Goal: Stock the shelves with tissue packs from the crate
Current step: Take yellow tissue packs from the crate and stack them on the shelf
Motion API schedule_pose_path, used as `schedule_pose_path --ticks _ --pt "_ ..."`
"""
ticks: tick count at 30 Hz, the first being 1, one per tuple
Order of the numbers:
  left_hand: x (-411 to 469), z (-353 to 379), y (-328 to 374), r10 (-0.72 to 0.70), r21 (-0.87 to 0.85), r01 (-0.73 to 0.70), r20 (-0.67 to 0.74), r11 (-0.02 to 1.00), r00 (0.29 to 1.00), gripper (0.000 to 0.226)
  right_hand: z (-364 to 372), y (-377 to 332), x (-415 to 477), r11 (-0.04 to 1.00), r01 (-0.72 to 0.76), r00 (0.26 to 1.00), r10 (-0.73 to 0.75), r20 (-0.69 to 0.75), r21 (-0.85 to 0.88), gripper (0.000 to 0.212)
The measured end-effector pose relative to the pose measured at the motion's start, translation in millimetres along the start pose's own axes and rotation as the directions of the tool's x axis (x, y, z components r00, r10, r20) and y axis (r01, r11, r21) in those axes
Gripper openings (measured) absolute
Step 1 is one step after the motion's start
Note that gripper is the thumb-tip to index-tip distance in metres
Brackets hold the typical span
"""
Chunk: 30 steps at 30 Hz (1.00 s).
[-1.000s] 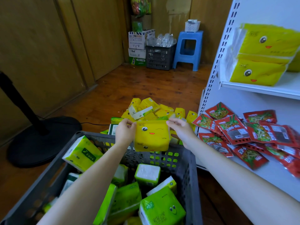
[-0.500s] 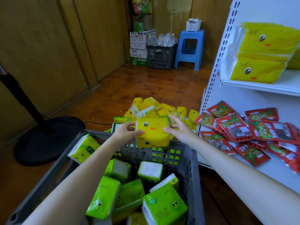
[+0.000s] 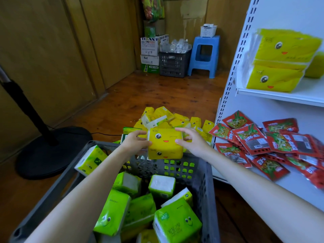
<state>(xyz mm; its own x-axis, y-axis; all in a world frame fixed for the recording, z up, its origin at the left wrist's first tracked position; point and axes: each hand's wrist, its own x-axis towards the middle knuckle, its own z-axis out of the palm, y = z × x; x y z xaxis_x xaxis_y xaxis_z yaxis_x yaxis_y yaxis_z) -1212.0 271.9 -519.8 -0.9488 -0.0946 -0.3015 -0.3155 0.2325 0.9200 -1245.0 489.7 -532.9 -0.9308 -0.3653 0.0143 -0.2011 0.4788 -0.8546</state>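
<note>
Fingers (image 3: 140, 132) of left hand (image 3: 135, 142) curl over the top left edge of the yellow tissue pack (image 3: 164, 144), thumb pressed on its front face. Right hand (image 3: 194, 142) is at the pack's 3 o'clock side: index finger lies over the top right corner, thumb tip is on the front face, and the other fingers are loosely spread behind. The pack shows two printed faces; cannot tell if it is one pack or two stacked. It is held upright in the air just above the far rim of the grey crate (image 3: 206, 172).

Green tissue packs (image 3: 177, 223) lie jumbled in the crate, and one green-yellow pack (image 3: 91, 159) leans on the rim at 9 o'clock. A heap of yellow packs (image 3: 175, 118) sits on the floor at 12 o'clock of the crate.

At 3 o'clock is a white shelf unit: on the upper shelf (image 3: 280, 98) are two big yellow packs (image 3: 280, 60), stacked, and on the lower shelf (image 3: 289, 186) are red snack sachets (image 3: 250, 137), overlapping. A black fan base (image 3: 52, 151) is at 9 o'clock and a blue stool (image 3: 204, 55) at 12 o'clock, far back.
</note>
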Motion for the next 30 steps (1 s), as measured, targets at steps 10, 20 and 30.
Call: schedule_pose_path --ticks 10,20,30 --pt "-8 13 4 0.008 -0.085 -0.008 0.007 0.996 1.0 0.041 17 3 -12 0.998 0.001 1.0 -0.001 -0.008 -0.063 0.057" --pt "-44 28 162 0.63 -0.178 -0.658 -0.193 0.731 0.752 0.024 -88 -105 1 0.92 0.385 0.83 -0.311 -0.462 0.071 0.044" --pt "-38 166 321 0.871 0.104 -0.875 0.095 0.473 0.482 0.039 -326 -136 -53 0.897 0.436 0.543 -0.328 -0.773 -0.074 0.042"
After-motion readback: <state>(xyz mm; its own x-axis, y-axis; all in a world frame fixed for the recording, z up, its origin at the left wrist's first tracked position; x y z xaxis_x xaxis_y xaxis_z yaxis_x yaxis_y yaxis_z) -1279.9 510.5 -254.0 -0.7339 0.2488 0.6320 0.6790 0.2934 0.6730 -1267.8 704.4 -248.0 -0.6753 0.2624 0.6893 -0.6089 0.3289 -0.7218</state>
